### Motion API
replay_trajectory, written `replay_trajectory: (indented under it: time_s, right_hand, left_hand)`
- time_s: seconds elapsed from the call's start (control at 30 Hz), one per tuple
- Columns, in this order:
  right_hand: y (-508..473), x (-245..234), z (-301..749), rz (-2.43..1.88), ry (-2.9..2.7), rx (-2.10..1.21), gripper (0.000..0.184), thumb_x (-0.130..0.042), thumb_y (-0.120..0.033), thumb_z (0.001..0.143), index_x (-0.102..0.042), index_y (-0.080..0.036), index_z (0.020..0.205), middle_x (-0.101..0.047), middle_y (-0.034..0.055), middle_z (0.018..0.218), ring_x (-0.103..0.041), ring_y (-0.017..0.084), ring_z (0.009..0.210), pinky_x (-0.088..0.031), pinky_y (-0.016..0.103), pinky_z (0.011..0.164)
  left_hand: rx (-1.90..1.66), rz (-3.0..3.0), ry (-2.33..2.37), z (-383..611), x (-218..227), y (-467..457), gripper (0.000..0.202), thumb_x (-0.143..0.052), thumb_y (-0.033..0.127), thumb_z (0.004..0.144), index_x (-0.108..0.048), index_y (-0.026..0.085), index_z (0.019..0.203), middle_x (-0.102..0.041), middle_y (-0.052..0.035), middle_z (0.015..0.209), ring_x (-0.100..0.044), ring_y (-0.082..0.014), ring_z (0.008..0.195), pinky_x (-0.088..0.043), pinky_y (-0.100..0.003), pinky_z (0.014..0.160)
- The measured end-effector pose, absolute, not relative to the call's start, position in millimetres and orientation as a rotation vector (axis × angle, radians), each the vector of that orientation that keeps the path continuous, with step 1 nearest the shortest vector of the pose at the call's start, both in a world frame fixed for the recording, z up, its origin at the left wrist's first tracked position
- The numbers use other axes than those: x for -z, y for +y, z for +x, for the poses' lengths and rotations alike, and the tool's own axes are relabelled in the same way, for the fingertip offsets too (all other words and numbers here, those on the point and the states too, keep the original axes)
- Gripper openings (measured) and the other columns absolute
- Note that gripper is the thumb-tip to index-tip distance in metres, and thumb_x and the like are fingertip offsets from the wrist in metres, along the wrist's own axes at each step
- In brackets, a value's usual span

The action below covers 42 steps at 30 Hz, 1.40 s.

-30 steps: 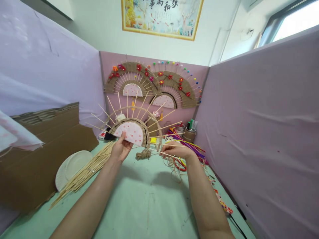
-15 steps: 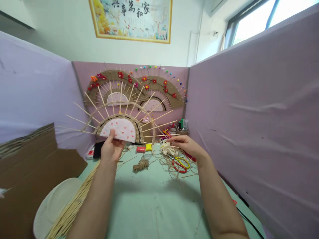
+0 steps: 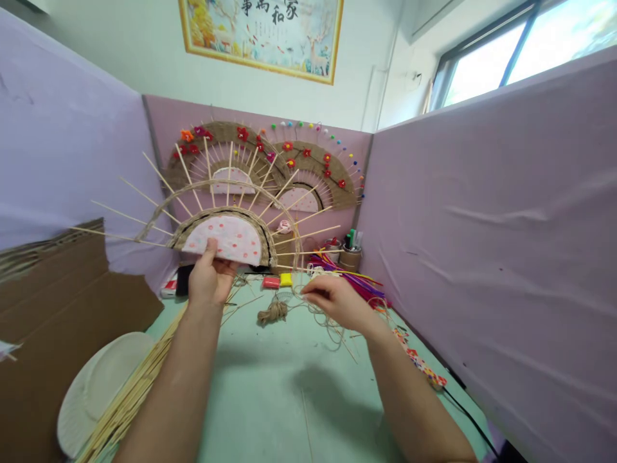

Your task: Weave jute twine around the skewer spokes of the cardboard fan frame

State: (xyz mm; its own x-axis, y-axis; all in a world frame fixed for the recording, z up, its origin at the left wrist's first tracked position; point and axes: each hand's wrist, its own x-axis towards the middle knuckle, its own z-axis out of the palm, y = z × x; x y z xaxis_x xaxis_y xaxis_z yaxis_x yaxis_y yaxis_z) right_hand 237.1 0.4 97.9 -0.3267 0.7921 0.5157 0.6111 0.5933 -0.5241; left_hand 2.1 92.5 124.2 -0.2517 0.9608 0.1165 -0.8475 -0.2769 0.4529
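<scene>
My left hand [image 3: 211, 278] grips a half-round fan frame by its white, red-spotted center [image 3: 224, 241], thumb in front and fingers behind. Thin wooden sticks spread from its brown corded rim, and an arc of twine [image 3: 207, 185] is woven across them. My right hand [image 3: 335, 301] is closed in a pinch just below the frame's right end. A thin strand of twine [image 3: 297, 289] runs at its fingertips. On the table behind lie a small bundle of twine [image 3: 272, 313] and loose twine loops [image 3: 332, 326], partly hidden by my right hand.
Two finished-looking fans with red flowers [image 3: 332, 161] lean on the back panel. At left are a cardboard piece [image 3: 116, 289], white plates [image 3: 77, 399] and a bundle of sticks [image 3: 130, 392]. Colored pipe cleaners [image 3: 357, 283] and a pen can [image 3: 351, 258] stand back right.
My right hand has moved left and down from the stick tips to below the frame's right end. The frame has shifted slightly left in view, still in my left hand.
</scene>
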Motion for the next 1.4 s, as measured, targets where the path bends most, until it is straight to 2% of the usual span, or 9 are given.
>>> replay_trajectory:
  time_s: [0.33, 0.47, 0.57, 0.73, 0.83, 0.93, 1.07, 1.23, 1.4]
  right_hand:
    - [4.2, -28.3, 212.0, -1.036, -1.458, -0.854, 0.012, -0.064, -0.033, 0.08, -0.07, -0.022, 0.08, -0.061, -0.0008, 0.065, -0.052, 0.013, 0.058, -0.04, 0.026, 0.056]
    - [4.2, -15.7, 220.7, -0.903, -1.357, -0.89, 0.016, -0.068, -0.032, 0.076, -0.069, -0.024, 0.09, -0.067, 0.0034, 0.091, -0.061, 0.018, 0.087, -0.047, 0.031, 0.077]
    - [3.6, -11.6, 229.2, -0.75, -1.341, -0.919, 0.042, -0.073, -0.028, 0.072, -0.061, -0.028, 0.112, -0.063, 0.005, 0.117, -0.055, 0.022, 0.115, -0.039, 0.039, 0.1]
    - [1.7, -21.6, 224.9, -0.544, -1.154, -0.931, 0.061, -0.078, -0.029, 0.065, -0.052, -0.03, 0.12, -0.06, 0.0044, 0.124, -0.053, 0.021, 0.12, -0.032, 0.042, 0.109]
    - [0.0, -35.3, 210.6, -0.434, -0.921, -0.995, 0.049, -0.075, -0.034, 0.068, -0.054, -0.029, 0.112, -0.063, 0.0027, 0.113, -0.06, 0.019, 0.107, -0.043, 0.04, 0.1]
    - [-0.7, -46.9, 197.1, -0.453, -0.701, -1.051, 0.041, -0.073, -0.035, 0.07, -0.053, -0.029, 0.105, -0.062, 0.0, 0.099, -0.063, 0.015, 0.089, -0.053, 0.03, 0.073]
    - [2.0, -53.2, 188.7, -0.461, -0.542, -0.961, 0.042, -0.074, -0.027, 0.067, -0.052, -0.031, 0.102, -0.053, -0.0058, 0.083, -0.051, 0.006, 0.061, -0.038, 0.016, 0.047]
    - [5.4, -52.1, 189.0, -0.498, -0.577, -0.935, 0.031, -0.071, -0.026, 0.065, -0.055, -0.027, 0.092, -0.046, -0.0068, 0.072, -0.034, 0.005, 0.051, -0.026, 0.016, 0.041]
    - [4.1, -49.6, 191.3, -0.484, -0.554, -0.936, 0.029, -0.073, -0.023, 0.062, -0.056, -0.025, 0.085, -0.043, -0.0077, 0.069, -0.03, 0.004, 0.05, -0.023, 0.016, 0.041]
  left_hand:
    - [-1.577, 0.325, 0.38, 26.7, -123.9, 81.8, 0.028, -0.051, 0.012, 0.09, -0.061, 0.021, 0.115, -0.075, -0.0045, 0.09, -0.071, -0.0133, 0.074, -0.058, -0.027, 0.075]
    - [-1.5, 0.339, 0.368, 38.7, -115.7, 81.4, 0.026, -0.05, 0.014, 0.09, -0.062, 0.02, 0.113, -0.075, -0.0053, 0.089, -0.071, -0.0139, 0.073, -0.058, -0.026, 0.074]
    - [-1.501, 0.334, 0.362, 42.1, -111.6, 82.2, 0.025, -0.05, 0.013, 0.09, -0.063, 0.02, 0.111, -0.075, -0.0049, 0.088, -0.071, -0.0137, 0.073, -0.059, -0.027, 0.074]
    - [-1.517, 0.315, 0.363, 43.4, -110.2, 81.9, 0.021, -0.05, 0.012, 0.09, -0.063, 0.019, 0.105, -0.074, -0.0033, 0.081, -0.071, -0.0124, 0.071, -0.058, -0.027, 0.075]
    - [-1.541, 0.302, 0.359, 44.8, -109.8, 80.2, 0.016, -0.051, 0.012, 0.09, -0.063, 0.018, 0.099, -0.073, -0.0024, 0.078, -0.07, -0.0113, 0.07, -0.058, -0.026, 0.075]
    - [-1.56, 0.299, 0.359, 45.7, -109.1, 78.8, 0.014, -0.052, 0.013, 0.09, -0.064, 0.018, 0.096, -0.073, -0.0014, 0.077, -0.07, -0.0106, 0.07, -0.057, -0.025, 0.076]
    - [-1.569, 0.306, 0.366, 45.4, -108.3, 78.2, 0.014, -0.053, 0.013, 0.089, -0.064, 0.019, 0.094, -0.073, -0.0002, 0.076, -0.069, -0.0097, 0.069, -0.057, -0.026, 0.079]
    - [-1.546, 0.307, 0.363, 46.8, -106.4, 77.7, 0.021, -0.052, 0.014, 0.09, -0.063, 0.021, 0.106, -0.074, -0.0029, 0.085, -0.07, -0.0108, 0.072, -0.057, -0.028, 0.079]
    - [-1.527, 0.318, 0.362, 48.0, -105.6, 77.4, 0.022, -0.052, 0.012, 0.089, -0.064, 0.021, 0.106, -0.074, -0.0024, 0.085, -0.069, -0.0105, 0.072, -0.057, -0.026, 0.078]
